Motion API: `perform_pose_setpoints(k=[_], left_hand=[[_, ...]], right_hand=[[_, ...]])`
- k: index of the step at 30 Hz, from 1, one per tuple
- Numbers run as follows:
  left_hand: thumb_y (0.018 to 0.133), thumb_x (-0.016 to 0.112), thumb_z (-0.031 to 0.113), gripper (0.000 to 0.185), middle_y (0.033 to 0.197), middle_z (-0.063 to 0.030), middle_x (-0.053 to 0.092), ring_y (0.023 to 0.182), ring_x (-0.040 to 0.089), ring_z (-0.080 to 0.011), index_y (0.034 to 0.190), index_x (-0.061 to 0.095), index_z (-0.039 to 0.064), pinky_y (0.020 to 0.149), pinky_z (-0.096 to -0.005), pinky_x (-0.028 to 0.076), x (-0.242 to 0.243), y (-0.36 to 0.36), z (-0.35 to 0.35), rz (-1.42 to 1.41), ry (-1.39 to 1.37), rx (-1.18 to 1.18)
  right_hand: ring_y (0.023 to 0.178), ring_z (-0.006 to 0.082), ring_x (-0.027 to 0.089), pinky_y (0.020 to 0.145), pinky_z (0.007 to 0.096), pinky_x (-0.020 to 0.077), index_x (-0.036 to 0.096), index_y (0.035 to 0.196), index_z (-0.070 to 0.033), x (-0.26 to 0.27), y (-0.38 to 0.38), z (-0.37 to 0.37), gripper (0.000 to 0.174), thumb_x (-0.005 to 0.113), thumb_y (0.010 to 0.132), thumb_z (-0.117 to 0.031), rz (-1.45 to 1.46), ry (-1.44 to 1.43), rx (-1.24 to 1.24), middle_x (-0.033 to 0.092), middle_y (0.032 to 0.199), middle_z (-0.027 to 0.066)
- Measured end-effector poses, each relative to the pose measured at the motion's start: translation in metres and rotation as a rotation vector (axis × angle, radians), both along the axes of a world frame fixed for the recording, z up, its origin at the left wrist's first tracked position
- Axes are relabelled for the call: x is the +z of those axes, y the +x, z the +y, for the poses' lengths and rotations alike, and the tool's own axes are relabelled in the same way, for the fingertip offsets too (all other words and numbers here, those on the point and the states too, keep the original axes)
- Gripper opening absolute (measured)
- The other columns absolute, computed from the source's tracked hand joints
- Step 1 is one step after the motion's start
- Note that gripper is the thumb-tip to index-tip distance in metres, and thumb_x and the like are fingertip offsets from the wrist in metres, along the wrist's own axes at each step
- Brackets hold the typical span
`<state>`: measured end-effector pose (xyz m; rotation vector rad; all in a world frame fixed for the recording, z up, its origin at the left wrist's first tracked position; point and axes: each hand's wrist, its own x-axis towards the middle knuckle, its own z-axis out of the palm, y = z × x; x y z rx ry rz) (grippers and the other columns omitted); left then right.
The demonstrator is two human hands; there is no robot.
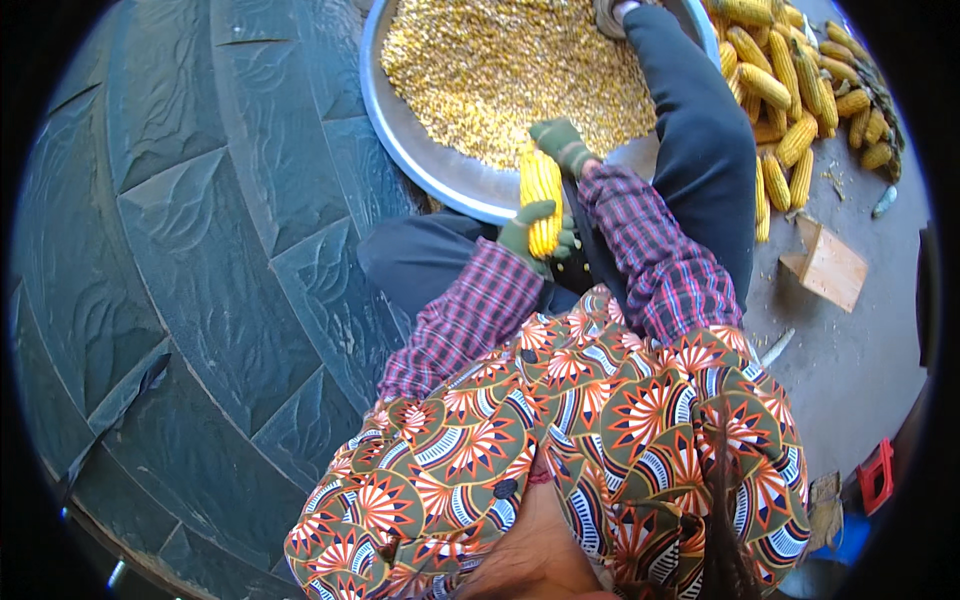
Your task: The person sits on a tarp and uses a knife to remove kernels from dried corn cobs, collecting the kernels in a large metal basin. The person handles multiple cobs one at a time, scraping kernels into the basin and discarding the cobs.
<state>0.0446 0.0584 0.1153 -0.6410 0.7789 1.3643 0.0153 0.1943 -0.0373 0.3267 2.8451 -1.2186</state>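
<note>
My left hand [534,234], in a green knit glove, grips the lower end of a yellow corn cob [541,196]. The cob is held nearly upright in the view, with rows of kernels on it. At its upper end is my right hand [562,146], in a green glove with pale stripes, its fingers curled. Whether those fingers grip the cob or something else is hidden. Both hands are at the near rim of a wide metal basin [420,171], which holds a thick layer of loose corn kernels [510,75].
My right leg [701,142] stretches along the basin's right side, its shoe [609,19] over the kernels. Beyond lies a heap of corn cobs [780,82]. A small wooden stool [832,270] lies on the grey floor [825,375]. Blue-grey stone-patterned slabs [210,247] fill the left.
</note>
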Motion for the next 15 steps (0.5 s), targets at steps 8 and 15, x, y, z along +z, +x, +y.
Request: perform_pose_setpoints(k=[8,15], left_hand=[[0.069,0.062,0.032,0.056,0.088,-0.0174,0.055,0.074,0.058,-0.0264,0.104,0.039,-0.005,0.062,-0.0335,0.051,-0.028,-0.022,-0.03,0.262,-0.118,-0.074],[0.052,0.073,0.011,0.076,0.099,-0.0153,0.051,0.089,0.053,-0.0231,0.108,0.023,0.0,0.076,-0.0345,0.044,-0.039,-0.019,-0.01,1.312,-0.671,-1.171]], right_hand=[[0.066,0.0148,0.054,0.062,0.0279,0.043,0.06,0.087,-0.002,0.011,-0.018,-0.027,0.027,0.053,0.077,-0.026,-0.219,-1.055,-0.516,0.06,0.076,0.0076],[0.066,0.0202,0.056,0.064,0.0285,0.0423,0.061,0.076,-0.002,-0.001,-0.013,-0.024,0.028,0.051,0.071,-0.028,-0.297,-0.906,-0.579,0.06,0.072,0.0116]])
